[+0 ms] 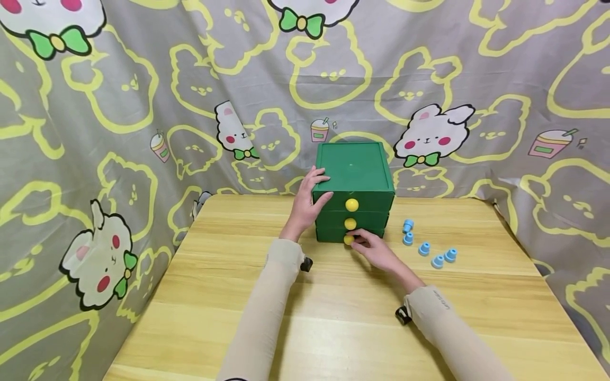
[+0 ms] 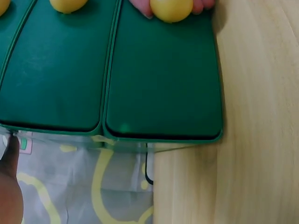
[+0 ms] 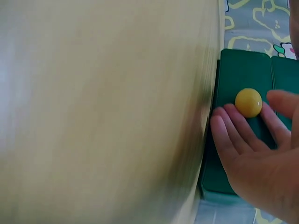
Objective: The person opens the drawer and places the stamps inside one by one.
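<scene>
A green three-drawer cabinet (image 1: 352,166) stands on the table with its drawers closed. Each drawer front has a round yellow knob. My left hand (image 1: 308,198) rests against the cabinet's upper left corner, fingers over the top edge and thumb on the front. At the bottom drawer, my right hand (image 1: 376,251) holds the lowest yellow knob (image 3: 248,102) between its fingers. The right wrist view shows fingers on both sides of that knob, with the thumb apart. In the left wrist view, fingertips flank the same knob (image 2: 171,8).
Several small light-blue stepped pieces (image 1: 424,248) stand on the wooden table (image 1: 229,254) to the cabinet's right. A grey patterned curtain (image 1: 267,69) hangs close behind the cabinet and along both sides.
</scene>
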Demonstrator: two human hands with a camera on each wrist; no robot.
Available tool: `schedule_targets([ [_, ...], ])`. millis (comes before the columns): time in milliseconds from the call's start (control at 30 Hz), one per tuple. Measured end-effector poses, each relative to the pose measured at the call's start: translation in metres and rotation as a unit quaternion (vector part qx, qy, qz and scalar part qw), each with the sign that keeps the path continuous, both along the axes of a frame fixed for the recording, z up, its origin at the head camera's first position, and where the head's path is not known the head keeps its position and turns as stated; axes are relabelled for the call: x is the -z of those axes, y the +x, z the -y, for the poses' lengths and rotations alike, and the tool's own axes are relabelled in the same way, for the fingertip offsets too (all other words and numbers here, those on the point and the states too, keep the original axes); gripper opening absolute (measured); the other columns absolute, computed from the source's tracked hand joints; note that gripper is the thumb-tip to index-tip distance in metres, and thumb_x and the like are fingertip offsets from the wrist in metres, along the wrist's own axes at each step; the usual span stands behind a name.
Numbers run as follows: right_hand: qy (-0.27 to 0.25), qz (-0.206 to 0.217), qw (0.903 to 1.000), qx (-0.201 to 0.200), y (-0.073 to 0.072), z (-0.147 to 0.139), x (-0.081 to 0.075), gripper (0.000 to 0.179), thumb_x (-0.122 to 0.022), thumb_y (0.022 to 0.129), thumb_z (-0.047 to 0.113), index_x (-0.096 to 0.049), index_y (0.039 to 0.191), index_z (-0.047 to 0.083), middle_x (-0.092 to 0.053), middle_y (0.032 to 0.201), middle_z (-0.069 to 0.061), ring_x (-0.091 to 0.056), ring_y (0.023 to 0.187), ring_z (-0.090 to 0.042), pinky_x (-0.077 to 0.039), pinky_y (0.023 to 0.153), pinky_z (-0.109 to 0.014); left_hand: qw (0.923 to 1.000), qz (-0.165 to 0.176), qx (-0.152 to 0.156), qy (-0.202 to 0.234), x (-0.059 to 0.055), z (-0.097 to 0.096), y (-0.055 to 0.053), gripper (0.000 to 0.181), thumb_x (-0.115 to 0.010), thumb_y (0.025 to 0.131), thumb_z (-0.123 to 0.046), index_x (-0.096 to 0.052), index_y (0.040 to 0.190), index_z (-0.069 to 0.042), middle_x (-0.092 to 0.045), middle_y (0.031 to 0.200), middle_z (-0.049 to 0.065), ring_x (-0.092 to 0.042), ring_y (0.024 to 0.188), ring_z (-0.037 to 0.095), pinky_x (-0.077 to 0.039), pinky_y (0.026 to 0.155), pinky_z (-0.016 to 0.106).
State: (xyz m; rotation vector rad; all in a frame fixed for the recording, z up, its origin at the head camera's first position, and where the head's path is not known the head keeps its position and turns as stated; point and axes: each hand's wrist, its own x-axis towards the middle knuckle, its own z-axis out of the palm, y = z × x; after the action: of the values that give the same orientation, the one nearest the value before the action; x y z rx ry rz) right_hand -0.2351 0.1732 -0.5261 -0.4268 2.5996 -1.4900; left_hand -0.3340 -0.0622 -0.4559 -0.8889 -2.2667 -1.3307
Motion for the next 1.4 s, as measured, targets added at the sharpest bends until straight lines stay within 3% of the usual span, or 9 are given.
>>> schedule_targets([
  [333,0.008,-0.020,0.9990,0.039,-0.001,0.008,-0.002,0.027,-0.063,0.104,0.014,-0.069,0.129,0.009,-0.071,0.124,-0.016,-0.070,0.110,-0.031,-0.057,0.096,-0.046,1.0000,-0.001,0.001,-0.005,-0.003,0.007,0.000,0.041,-0.062,0.104,-0.040,-0.057,0.141,-0.022,-0.041,0.163,-0.005,-0.017,0.160,0.013,-0.025,0.127,0.052],
  [433,0.009,-0.015,0.9990,0.040,0.002,0.008,-0.002,0.026,-0.064,0.103,0.013,-0.070,0.128,0.009,-0.072,0.119,-0.016,-0.071,0.104,-0.028,-0.059,0.088,-0.039,1.0000,0.005,0.006,-0.005,-0.003,0.007,0.002,0.039,-0.065,0.103,-0.034,-0.058,0.140,-0.020,-0.042,0.162,-0.003,-0.018,0.160,0.015,-0.025,0.127,0.052],
  [667,-0.003,-0.035,0.9974,0.063,0.000,0.009,-0.002,0.020,-0.068,0.100,0.009,-0.074,0.120,0.006,-0.075,0.111,-0.015,-0.073,0.092,-0.025,-0.055,0.071,-0.023,0.9999,0.008,0.005,-0.005,-0.003,0.001,0.001,0.044,-0.060,0.104,-0.046,-0.057,0.141,-0.023,-0.040,0.163,-0.007,-0.015,0.160,0.010,-0.025,0.127,0.052],
  [867,0.013,-0.050,0.9964,0.067,-0.004,0.012,-0.003,0.018,-0.072,0.098,0.011,-0.077,0.115,0.007,-0.078,0.104,-0.013,-0.075,0.089,-0.022,-0.055,0.069,-0.024,0.9999,0.009,0.004,0.006,-0.002,0.002,0.001,0.045,-0.058,0.105,-0.048,-0.057,0.141,-0.021,-0.040,0.163,-0.005,-0.016,0.161,0.014,-0.024,0.127,0.053],
  [1400,0.016,-0.037,0.9974,0.060,-0.002,0.012,-0.004,0.018,-0.074,0.097,0.013,-0.078,0.114,0.010,-0.078,0.103,-0.011,-0.075,0.089,-0.021,-0.059,0.075,-0.031,0.9999,0.011,0.004,0.009,-0.001,0.002,0.000,0.048,-0.057,0.104,-0.053,-0.058,0.140,-0.022,-0.042,0.162,-0.005,-0.016,0.161,0.012,-0.022,0.129,0.048],
])
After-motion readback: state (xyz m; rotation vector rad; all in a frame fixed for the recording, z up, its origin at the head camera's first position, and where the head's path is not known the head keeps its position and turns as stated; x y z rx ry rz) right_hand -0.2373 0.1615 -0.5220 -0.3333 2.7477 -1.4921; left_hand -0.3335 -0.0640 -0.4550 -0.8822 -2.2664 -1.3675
